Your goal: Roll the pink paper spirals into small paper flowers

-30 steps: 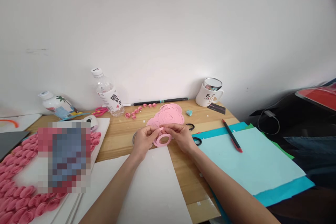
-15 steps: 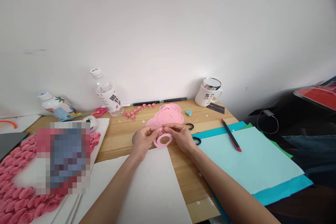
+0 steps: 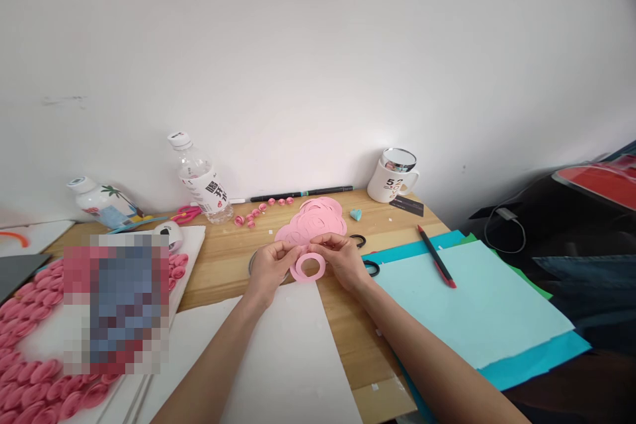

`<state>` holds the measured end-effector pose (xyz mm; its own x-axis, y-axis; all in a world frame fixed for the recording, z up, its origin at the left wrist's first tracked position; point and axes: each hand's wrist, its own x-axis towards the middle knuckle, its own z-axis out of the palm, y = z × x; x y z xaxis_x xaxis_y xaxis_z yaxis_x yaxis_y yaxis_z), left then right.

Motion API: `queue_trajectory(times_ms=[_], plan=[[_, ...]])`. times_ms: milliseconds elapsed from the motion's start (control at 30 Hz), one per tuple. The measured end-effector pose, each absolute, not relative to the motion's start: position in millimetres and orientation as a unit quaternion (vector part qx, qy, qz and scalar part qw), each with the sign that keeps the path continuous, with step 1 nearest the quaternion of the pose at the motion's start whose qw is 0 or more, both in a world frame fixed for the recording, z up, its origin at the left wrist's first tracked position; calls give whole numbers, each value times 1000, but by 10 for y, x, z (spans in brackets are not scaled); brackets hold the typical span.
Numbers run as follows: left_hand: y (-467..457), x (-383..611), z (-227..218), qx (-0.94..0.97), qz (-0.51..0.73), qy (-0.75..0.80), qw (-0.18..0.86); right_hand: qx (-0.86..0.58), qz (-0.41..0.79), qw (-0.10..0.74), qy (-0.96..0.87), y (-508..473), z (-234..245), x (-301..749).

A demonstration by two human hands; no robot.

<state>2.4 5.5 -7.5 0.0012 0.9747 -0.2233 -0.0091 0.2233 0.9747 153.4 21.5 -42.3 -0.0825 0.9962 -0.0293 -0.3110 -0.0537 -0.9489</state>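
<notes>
My left hand [image 3: 271, 268] and my right hand [image 3: 342, 258] meet at the middle of the table, fingertips pinched on a pink paper spiral [image 3: 299, 271]. Its curled strip hangs as a ring below the fingers, and the part between the fingertips is mostly hidden. Just behind my hands lies a pile of cut pink paper spirals [image 3: 320, 215]. The black handles of a pair of scissors [image 3: 371, 269] show beside my right hand. A round grey-rimmed thing [image 3: 252, 264] is partly covered by my left hand.
Small rolled pink paper flowers [image 3: 240, 220], a bottle [image 3: 203, 185] and a mug [image 3: 390, 179] stand along the wall. At right a pen [image 3: 436, 257] lies on light blue paper [image 3: 472, 305]. A board with pink paper flowers [image 3: 40, 371] is at left, white paper [image 3: 278, 358] in front.
Both hands keep their pinch on the pink paper spiral with only slight finger movement. The whole view has shifted a little; the things on the table stay in place.
</notes>
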Motion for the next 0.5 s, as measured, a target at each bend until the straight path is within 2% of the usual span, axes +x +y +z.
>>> queue_trajectory(times_ms=[233, 500], plan=[[70, -2, -113, 431, 440, 547, 567, -388, 625, 508, -449, 218, -427, 1539], [58, 11, -78, 436, 422, 532, 591, -414, 596, 540, -425, 238, -452, 1556]])
